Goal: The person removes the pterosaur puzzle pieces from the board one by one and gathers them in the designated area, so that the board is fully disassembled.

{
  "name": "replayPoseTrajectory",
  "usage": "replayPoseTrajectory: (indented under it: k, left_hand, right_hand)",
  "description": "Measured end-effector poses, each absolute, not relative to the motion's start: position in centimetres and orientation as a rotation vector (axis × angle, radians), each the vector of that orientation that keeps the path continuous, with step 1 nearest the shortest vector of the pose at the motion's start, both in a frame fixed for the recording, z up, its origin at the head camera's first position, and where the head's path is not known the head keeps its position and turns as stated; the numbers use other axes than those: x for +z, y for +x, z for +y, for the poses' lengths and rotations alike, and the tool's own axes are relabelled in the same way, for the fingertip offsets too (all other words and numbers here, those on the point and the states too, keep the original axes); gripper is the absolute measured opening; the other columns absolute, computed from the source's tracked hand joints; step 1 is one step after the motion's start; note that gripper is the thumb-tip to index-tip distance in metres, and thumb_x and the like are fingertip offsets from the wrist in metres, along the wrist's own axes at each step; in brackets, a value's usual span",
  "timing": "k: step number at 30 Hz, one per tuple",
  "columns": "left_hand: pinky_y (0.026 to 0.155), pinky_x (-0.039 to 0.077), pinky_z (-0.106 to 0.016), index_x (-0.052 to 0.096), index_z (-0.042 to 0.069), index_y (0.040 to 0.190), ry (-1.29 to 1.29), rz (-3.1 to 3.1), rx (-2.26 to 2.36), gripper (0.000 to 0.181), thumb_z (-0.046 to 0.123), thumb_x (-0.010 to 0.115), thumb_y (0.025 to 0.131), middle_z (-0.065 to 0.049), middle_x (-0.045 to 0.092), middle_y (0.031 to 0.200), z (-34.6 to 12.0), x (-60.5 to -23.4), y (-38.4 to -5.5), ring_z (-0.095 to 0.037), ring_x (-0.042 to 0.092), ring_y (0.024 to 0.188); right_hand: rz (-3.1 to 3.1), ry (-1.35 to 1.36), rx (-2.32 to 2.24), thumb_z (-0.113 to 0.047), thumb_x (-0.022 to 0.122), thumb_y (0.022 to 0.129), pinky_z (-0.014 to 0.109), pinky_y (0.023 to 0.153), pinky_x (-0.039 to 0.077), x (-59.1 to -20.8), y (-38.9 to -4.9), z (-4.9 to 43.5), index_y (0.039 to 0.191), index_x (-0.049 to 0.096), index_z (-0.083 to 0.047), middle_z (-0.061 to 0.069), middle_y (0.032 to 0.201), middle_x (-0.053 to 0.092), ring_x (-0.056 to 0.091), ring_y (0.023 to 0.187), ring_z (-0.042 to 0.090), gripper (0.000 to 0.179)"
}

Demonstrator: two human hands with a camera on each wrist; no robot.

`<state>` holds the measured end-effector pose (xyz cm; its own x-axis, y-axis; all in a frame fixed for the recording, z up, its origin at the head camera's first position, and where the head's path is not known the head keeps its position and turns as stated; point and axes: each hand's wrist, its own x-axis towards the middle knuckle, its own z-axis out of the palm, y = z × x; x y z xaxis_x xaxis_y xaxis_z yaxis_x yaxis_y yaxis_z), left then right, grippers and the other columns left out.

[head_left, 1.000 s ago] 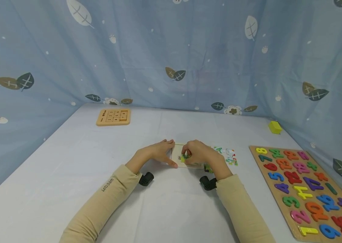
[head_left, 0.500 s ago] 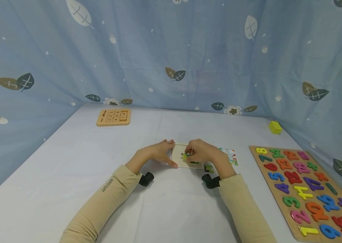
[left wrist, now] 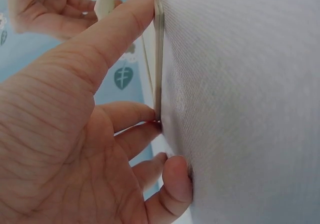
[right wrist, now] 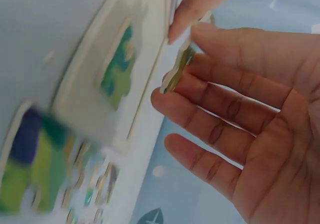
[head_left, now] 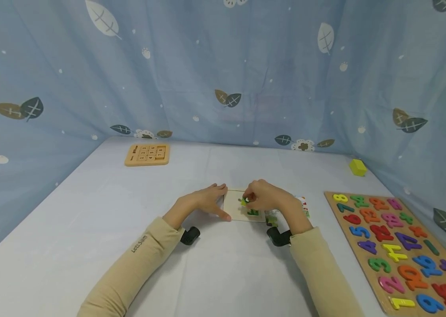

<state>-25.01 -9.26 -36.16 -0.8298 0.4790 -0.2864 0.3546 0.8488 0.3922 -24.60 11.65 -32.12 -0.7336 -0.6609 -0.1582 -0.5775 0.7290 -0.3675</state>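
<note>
My left hand (head_left: 208, 200) rests along the left edge of a pale wooden puzzle board (head_left: 232, 210), fingers and thumb extended. In the left wrist view the thumb lies on the board's rim while fingertips touch farther along its edge. Above the board my right hand (head_left: 265, 196) pinches a green jigsaw piece (right wrist: 179, 69) between thumb and fingers, the piece tilted on edge and off the board. One green-and-teal jigsaw piece (right wrist: 120, 67) lies within the board. Beside the board are loose jigsaw pieces (right wrist: 45, 159), partly hidden by the right wrist in the head view.
To the right lies a wooden board of coloured numbers (head_left: 383, 259). A yellow block (head_left: 358, 167) sits at the back right. A wooden sliding number puzzle (head_left: 147, 155) lies at the back left. Behind the white table (head_left: 223, 273) hangs a blue leaf-print curtain (head_left: 191, 66).
My right hand has shifted slightly right with the pinched jigsaw piece, showing more of the green piece on the board. The left hand stays at the board's edge.
</note>
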Motion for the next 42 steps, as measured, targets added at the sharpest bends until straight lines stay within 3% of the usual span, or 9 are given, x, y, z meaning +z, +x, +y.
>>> replayPoseTrajectory:
  k: [19,28,32,35,42]
  left_hand:
    - [0.12,0.014,-0.05,0.02,0.002,0.153,0.619,2.648,0.497,0.102,0.046,0.076,0.08,-0.011,0.013,0.161,-9.2,-36.0,-24.7,-0.034,0.007,0.15]
    - [0.12,0.015,-0.051,0.021,0.003,0.153,0.609,2.656,0.49,0.101,0.047,0.076,0.079,-0.01,0.014,0.162,-9.1,-36.0,-24.6,-0.034,0.008,0.15]
    - [0.12,0.015,-0.05,0.021,0.004,0.153,0.604,2.66,0.479,0.101,0.047,0.075,0.079,-0.009,0.014,0.162,-9.1,-36.0,-24.6,-0.033,0.007,0.15]
    - [0.12,0.014,-0.05,0.02,0.004,0.153,0.602,2.654,0.477,0.101,0.047,0.075,0.08,-0.009,0.013,0.162,-9.1,-36.0,-24.6,-0.033,0.006,0.15]
    - [0.12,0.014,-0.05,0.02,0.003,0.153,0.599,2.645,0.493,0.101,0.046,0.075,0.08,-0.01,0.013,0.162,-9.1,-35.9,-24.5,-0.033,0.006,0.15]
  right_hand:
    - [2.685,-0.958,-0.401,-0.006,0.069,0.086,0.028,0.073,0.051,-32.2,-22.7,15.2,0.105,0.072,0.004,0.005,0.088,0.066,0.056,0.078,0.012,0.022]
    - [2.72,-0.936,-0.361,-0.002,0.066,0.083,0.023,0.058,0.033,-32.3,-22.5,17.0,0.087,0.072,-0.003,-0.002,0.068,0.047,0.039,0.065,0.01,0.007]
    - [2.726,-0.929,-0.331,-0.002,0.067,0.082,0.024,0.061,0.039,-32.1,-22.3,17.8,0.093,0.073,0.001,0.001,0.074,0.054,0.044,0.069,0.012,0.013]
    - [2.731,-0.909,-0.338,-0.004,0.068,0.082,0.028,0.069,0.049,-32.1,-22.0,18.4,0.105,0.072,0.004,0.005,0.09,0.066,0.054,0.079,0.012,0.025]
    - [2.716,-0.887,-0.373,-0.004,0.07,0.083,0.03,0.075,0.052,-32.5,-21.3,19.4,0.108,0.071,0.004,0.006,0.097,0.068,0.059,0.084,0.012,0.026]
